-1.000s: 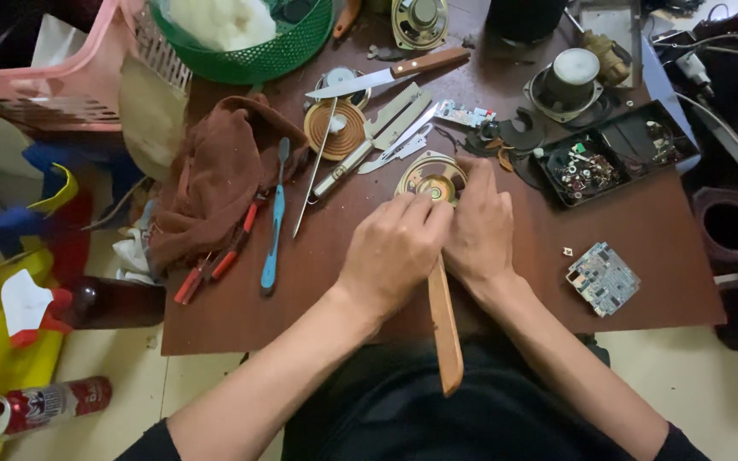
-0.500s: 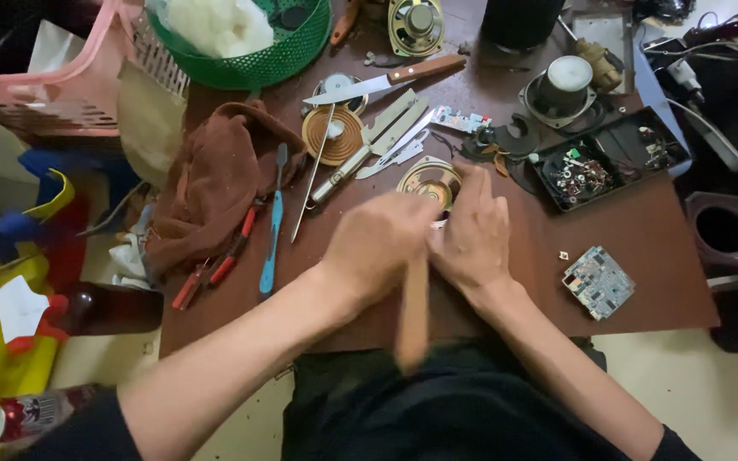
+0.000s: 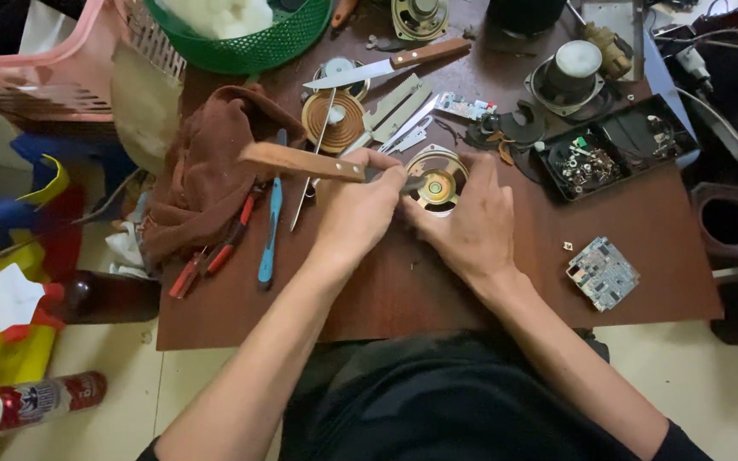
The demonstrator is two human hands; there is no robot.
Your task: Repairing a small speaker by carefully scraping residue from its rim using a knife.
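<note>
Both hands are working at a small round speaker (image 3: 436, 181) lying on the brown surface (image 3: 437, 290). Left hand (image 3: 354, 209) is gripping a wooden-handled tool (image 3: 301, 160), the handle pointing out to the left and the metal end reaching the speaker's rim, seemingly to pry or scrape there. Right hand (image 3: 470, 224) is pressing flat beside and over the speaker, fingers spread wide, apparently bracing it against the push. Close by are lying a brown cloth (image 3: 207, 175), red-handled pliers (image 3: 215, 252), a blue-handled tool (image 3: 271, 222) and a copper coil (image 3: 332, 118), all within easy reach. A knife (image 3: 386, 67) is resting further back, and a circuit board (image 3: 602, 273) is sitting apart to the right.
</note>
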